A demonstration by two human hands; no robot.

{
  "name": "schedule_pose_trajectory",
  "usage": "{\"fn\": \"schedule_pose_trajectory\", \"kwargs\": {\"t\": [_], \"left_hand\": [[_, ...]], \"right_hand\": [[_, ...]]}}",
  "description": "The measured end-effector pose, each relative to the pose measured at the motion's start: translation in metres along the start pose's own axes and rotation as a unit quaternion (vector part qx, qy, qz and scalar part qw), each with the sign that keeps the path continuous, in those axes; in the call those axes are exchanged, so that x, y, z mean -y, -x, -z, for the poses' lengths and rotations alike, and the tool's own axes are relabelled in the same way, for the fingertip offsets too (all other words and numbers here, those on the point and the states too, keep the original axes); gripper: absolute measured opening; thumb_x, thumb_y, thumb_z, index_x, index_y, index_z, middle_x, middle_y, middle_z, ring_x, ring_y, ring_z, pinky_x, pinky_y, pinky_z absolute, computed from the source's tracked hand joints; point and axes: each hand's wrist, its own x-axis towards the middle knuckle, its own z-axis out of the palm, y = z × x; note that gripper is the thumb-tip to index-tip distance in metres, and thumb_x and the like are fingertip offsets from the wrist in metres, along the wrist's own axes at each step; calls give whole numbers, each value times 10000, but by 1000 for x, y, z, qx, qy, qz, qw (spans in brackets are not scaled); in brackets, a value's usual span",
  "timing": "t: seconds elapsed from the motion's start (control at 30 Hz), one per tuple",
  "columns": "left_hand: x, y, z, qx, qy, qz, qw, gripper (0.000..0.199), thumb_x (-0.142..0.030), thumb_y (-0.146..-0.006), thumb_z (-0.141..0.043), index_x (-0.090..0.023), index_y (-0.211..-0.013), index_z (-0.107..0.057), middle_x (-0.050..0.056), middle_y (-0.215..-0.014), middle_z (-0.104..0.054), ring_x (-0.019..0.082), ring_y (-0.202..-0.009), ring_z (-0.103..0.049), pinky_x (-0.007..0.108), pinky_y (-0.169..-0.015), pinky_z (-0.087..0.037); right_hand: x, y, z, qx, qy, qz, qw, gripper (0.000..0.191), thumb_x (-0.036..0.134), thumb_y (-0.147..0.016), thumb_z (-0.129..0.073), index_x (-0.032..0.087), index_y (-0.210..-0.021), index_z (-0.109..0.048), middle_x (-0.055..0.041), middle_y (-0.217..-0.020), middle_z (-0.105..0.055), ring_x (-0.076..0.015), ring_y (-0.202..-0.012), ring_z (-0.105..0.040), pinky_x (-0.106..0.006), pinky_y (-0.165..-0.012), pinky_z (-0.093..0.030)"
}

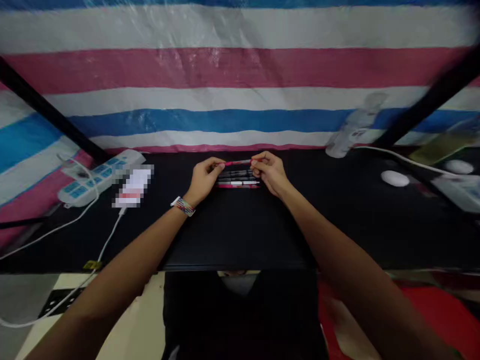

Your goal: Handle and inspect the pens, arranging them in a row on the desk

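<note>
A red pen (238, 162) is pinched at its two ends, its left end by my left hand (204, 177) and its right end by my right hand (270, 173). It lies crosswise at the far side of a row of pens. Several dark pens (236, 174) come just below it in the view. Nearer to me are a white pen (237, 183) and another red pen (237, 186), all roughly parallel. The fingers of both hands hide some of the pen ends. My left wrist wears a watch with a colourful woven band (183, 205).
On the left of the black table (240, 230) are a white power strip (101, 177) and a blurred-out phone (134, 187) on a cable. A clear bottle (354, 127) stands at the back right, near a white oval object (395, 178). Striped sheeting (240, 67) hangs behind.
</note>
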Motion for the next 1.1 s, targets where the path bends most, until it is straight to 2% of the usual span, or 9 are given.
{"fn": "schedule_pose_trajectory", "kwargs": {"t": [0.1,0.17,0.27,0.47,0.77,0.87,1.0,1.03,1.1], "left_hand": [[-4,1,0,-5,-46,-68,997,173,-284,-1001,-737,-193,-1097,-848,57,-983,-779,194,-871,-694,321,-782,-527],[-6,2,1,-7,-70,-103,992,187,-283,-1000,-760,-217,-1145,-859,63,-1003,-769,199,-887,-695,326,-777,-536],[-9,2,3,-14,-94,-136,986,222,-280,-1018,-765,-264,-1216,-863,52,-954,-748,197,-861,-682,329,-754,-551],[-8,1,4,-13,-102,-176,979,282,-214,-1066,-685,-283,-1289,-843,57,-1052,-748,197,-943,-705,366,-875,-597],[-13,4,3,10,-113,-162,980,239,-258,-1104,-621,-216,-1209,-832,63,-1011,-728,208,-911,-687,357,-852,-572],[-13,4,3,17,-91,-122,988,261,-330,-1114,-606,-199,-1138,-831,57,-957,-730,201,-864,-681,342,-814,-555],[-12,4,4,23,-45,-28,998,432,-483,-1136,-546,-190,-941,-798,-7,-642,-567,159,-620,-562,287,-621,-467],[-13,4,4,26,-29,-14,999,446,-508,-1130,-550,-191,-925,-788,-19,-607,-525,148,-580,-528,277,-583,-440],[-15,3,3,31,8,-5,999,350,-513,-1080,-648,-198,-1013,-783,-24,-651,-566,131,-571,-537,258,-566,-441]], "right_hand": [[0,-1,2,-7,6,-17,1000,195,226,-732,-880,214,-826,-710,-4,-670,-687,-109,-565,-516,-267,-545,-392],[1,-1,2,-11,7,-29,999,153,209,-763,-851,220,-818,-709,-11,-664,-688,-115,-563,-505,-270,-538,-386],[2,-1,3,-19,5,-44,999,131,195,-785,-832,224,-810,-707,-13,-651,-685,-117,-548,-489,-273,-527,-384],[6,3,0,-3,-3,-57,998,140,216,-804,-819,211,-777,-682,1,-604,-645,-99,-494,-438,-266,-490,-357],[7,5,0,6,4,-44,999,215,270,-855,-877,213,-797,-678,-4,-644,-654,-100,-524,-478,-268,-518,-402],[6,5,0,12,13,-40,999,203,268,-840,-895,207,-831,-702,-18,-675,-685,-110,-554,-516,-278,-545,-439],[6,7,0,30,26,-31,999,223,284,-815,-921,203,-883,-724,-27,-717,-712,-121,-579,-558,-286,-562,-458],[6,7,0,31,27,-27,999,217,291,-823,-914,205,-885,-725,-23,-716,-709,-121,-575,-556,-288,-561,-458],[7,6,1,21,27,-20,999,189,287,-844,-889,210,-875,-719,-18,-708,-699,-120,-570,-546,-291,-562,-459]]}}
